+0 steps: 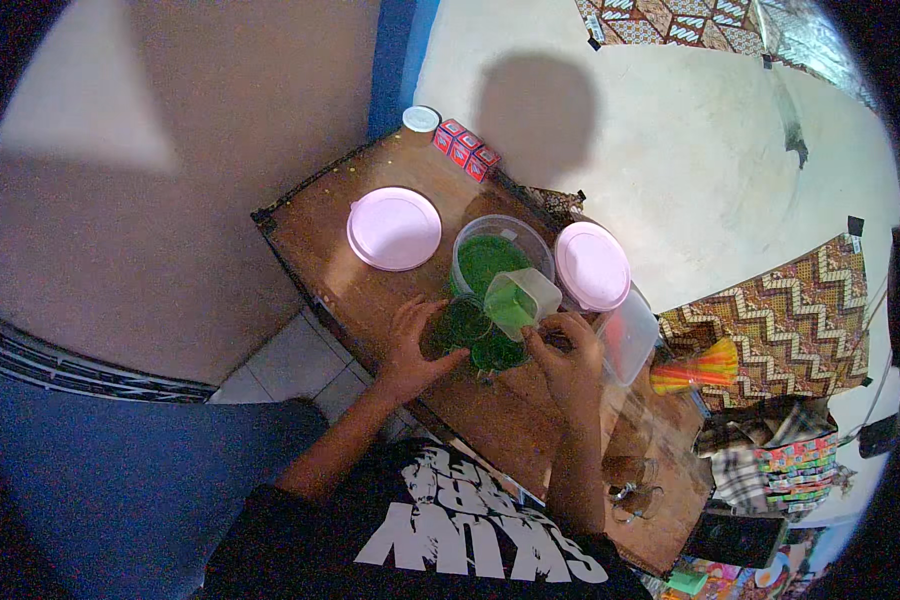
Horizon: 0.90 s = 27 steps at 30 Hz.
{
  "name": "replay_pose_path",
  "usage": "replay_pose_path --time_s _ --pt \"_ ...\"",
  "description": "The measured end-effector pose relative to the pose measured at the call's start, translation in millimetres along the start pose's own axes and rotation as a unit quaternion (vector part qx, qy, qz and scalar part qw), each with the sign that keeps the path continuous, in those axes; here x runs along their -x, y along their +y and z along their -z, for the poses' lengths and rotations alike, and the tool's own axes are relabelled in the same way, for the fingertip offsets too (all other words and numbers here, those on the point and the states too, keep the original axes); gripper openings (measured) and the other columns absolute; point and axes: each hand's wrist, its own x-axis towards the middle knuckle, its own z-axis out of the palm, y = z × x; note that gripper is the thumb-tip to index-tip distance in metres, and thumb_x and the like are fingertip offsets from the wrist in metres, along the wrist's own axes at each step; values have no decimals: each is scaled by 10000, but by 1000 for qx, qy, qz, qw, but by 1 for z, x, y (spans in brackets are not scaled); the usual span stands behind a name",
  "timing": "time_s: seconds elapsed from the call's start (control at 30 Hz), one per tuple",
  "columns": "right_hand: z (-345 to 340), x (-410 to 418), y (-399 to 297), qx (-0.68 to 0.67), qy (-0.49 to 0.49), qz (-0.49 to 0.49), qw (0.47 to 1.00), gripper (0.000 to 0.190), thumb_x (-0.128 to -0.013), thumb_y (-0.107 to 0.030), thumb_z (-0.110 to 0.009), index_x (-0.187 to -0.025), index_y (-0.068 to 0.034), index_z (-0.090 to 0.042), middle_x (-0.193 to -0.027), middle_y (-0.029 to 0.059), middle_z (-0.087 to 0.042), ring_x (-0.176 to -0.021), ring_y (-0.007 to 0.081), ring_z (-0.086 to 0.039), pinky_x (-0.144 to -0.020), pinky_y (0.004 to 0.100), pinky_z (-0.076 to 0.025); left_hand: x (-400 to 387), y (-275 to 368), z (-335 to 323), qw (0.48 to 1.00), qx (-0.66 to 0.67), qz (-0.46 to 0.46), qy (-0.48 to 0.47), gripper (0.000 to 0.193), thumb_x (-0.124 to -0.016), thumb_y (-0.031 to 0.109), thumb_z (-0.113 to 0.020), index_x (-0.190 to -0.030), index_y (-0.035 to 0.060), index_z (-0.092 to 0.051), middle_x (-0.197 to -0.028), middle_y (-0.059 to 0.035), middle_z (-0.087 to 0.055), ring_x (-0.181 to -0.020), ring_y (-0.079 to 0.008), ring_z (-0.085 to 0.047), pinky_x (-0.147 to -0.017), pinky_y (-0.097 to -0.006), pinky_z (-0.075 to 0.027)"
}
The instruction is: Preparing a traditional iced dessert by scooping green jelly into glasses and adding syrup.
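Observation:
My right hand [570,352] grips a small translucent square plastic container [521,304], which is tilted and has green liquid in it. Its lower edge is over the clear cups of green liquid. My left hand [412,349] curls around one clear cup [465,319], thumb on the near side and fingers on the far side. Another cup of green liquid [501,352] stands close beside it, partly under the square container. Just behind them is a round clear plastic tub [487,255] holding more green liquid. Whether liquid is flowing cannot be made out.
Pink round lids [394,229] [592,266] flank the tub on the wooden table [487,420]. Red boxes [466,150] and a white round lid [421,118] sit at the far edge. Rightward are a clear plastic container [630,337], orange-yellow straws [697,367] and glass mugs [634,491].

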Motion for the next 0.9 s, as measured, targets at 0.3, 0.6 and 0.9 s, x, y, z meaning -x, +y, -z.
replay_pose_path --time_s 0.3,0.6,0.9 --pt "-5 1 4 -48 -4 -60 997 195 -908 -101 -798 -944 53 -684 -910 77 -682 -842 164 -684 -778 300 -550 -1 -4 0 999 52 14 -5 848 -780 408 -888 -1469 83 -515 -1480 -224 -508 -1442 -413 -408 -1223 -534 -313" --pt "-6 5 50 -335 3 -204 920 174 -1025 -163 -676 -998 8 -694 -965 74 -717 -888 174 -707 -808 349 -606 -8 6 4 998 64 -20 9 921 -773 355 -916 -1503 40 -452 -1470 -203 -518 -1397 -375 -480 -1190 -496 -380" --pt "2 27 72 -342 45 -111 932 154 -1037 -132 -649 -980 5 -691 -951 36 -711 -857 115 -673 -780 280 -554 -10 6 0 996 79 -23 -15 907 -780 299 -923 -1500 26 -443 -1466 -199 -530 -1387 -347 -505 -1178 -475 -401"
